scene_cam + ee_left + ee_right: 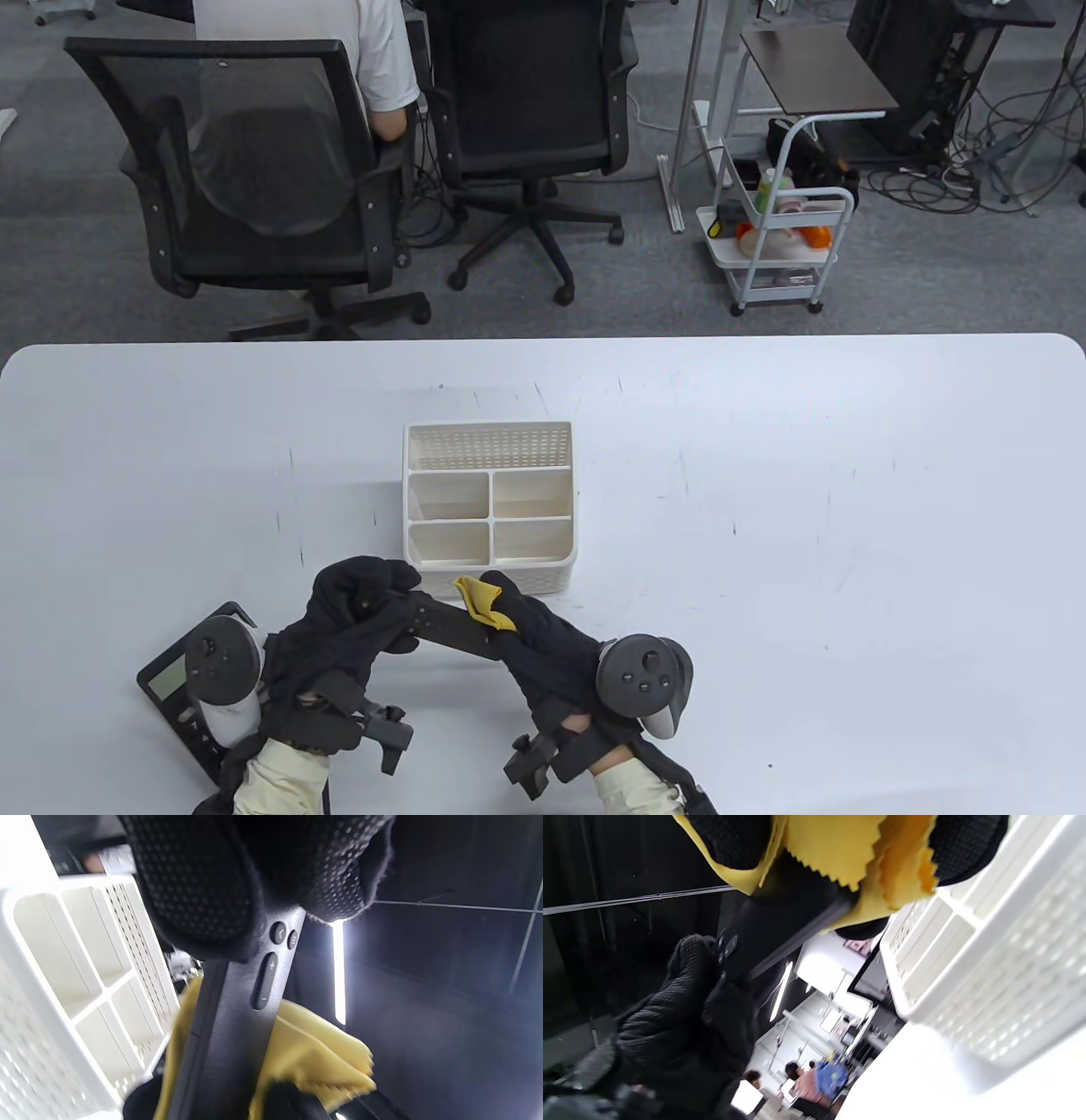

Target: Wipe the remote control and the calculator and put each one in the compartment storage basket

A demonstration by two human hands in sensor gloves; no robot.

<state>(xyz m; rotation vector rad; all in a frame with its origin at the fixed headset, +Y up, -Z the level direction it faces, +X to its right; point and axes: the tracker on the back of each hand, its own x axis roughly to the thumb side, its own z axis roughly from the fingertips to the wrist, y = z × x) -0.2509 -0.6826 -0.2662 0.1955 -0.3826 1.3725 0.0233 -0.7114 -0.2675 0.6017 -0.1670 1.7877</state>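
My left hand (365,598) grips one end of a slim black remote control (445,626), held above the table just in front of the white compartment basket (490,435). My right hand (517,615) pinches a yellow cloth (480,601) around the remote's other end. In the left wrist view the remote (237,1018) shows its buttons, with the cloth (314,1056) wrapped below. In the right wrist view the cloth (840,853) covers the remote (780,925). A black calculator (174,692) lies on the table at the bottom left, partly under my left wrist.
The basket's compartments (80,955) hold nothing that I can see. Beyond the table's far edge stand two black office chairs (254,170), a person seated at one, and a small white trolley (780,246).
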